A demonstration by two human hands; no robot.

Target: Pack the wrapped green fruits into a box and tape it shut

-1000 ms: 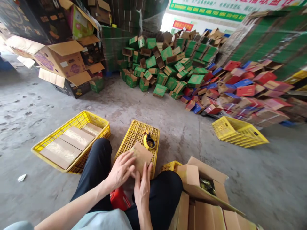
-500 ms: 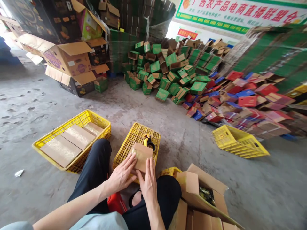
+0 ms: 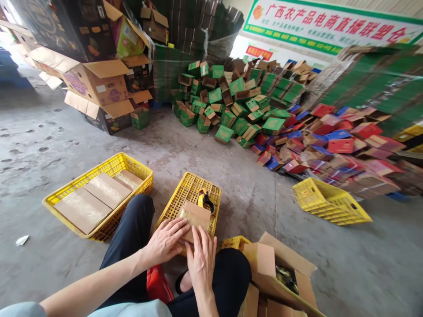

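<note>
A small brown cardboard box [image 3: 195, 217] rests on an upturned yellow plastic crate [image 3: 180, 198] between my knees. My left hand [image 3: 165, 241] lies on the box's near left side, fingers stretched flat over it. Pressed on the box's near edge, my right hand [image 3: 202, 259] also has flat fingers. A yellow tape dispenser [image 3: 205, 200] lies on the crate just behind the box.
A yellow crate [image 3: 69, 193] holding flat cardboard sheets sits at my left. An open carton [image 3: 280, 264] stands at my right, a tipped yellow crate [image 3: 330, 204] farther right. Piles of green [image 3: 231, 101] and red and blue boxes [image 3: 330, 141] fill the back.
The box has been laid flatter on the crate, and both hands now press down on it. The view has tilted up a little.
</note>
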